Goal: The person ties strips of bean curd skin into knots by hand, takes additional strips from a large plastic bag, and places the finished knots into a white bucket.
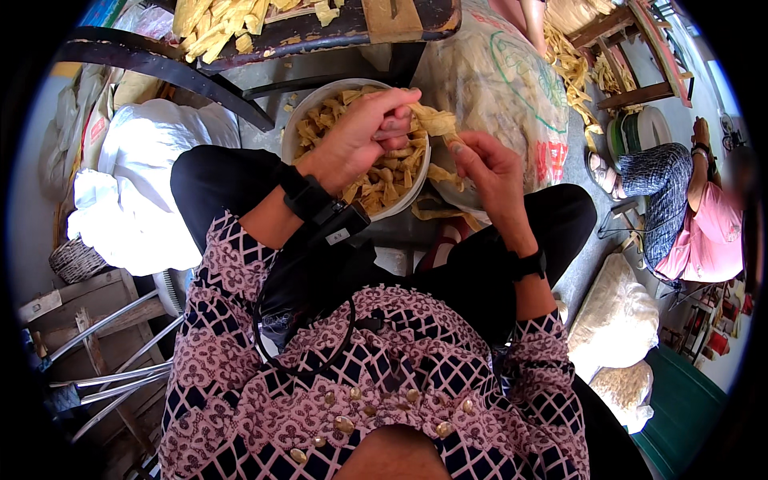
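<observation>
Above a round white basin (426, 178), my two hands hold a yellow tofu-skin strip (434, 122) between them. My left hand (364, 132) is closed, its thumb and fingers pinching the strip's left end. At the other end, my right hand (490, 166) grips it between thumb and fingertips. The middle of the strip looks folded or twisted; whether it is knotted I cannot tell. Many short yellow knotted pieces (384, 180) fill the basin, partly hidden by my left hand. A loose strip (448, 214) trails beside the basin, near my right knee.
Beyond the basin, a dark bench (328, 36) carries more yellow pieces (216, 28). A large clear plastic bag (504, 88) stands behind my right hand. White sacks (152, 160) lie at left. At right, another person (696, 208) sits near a wooden stool (640, 56) with hanging strips.
</observation>
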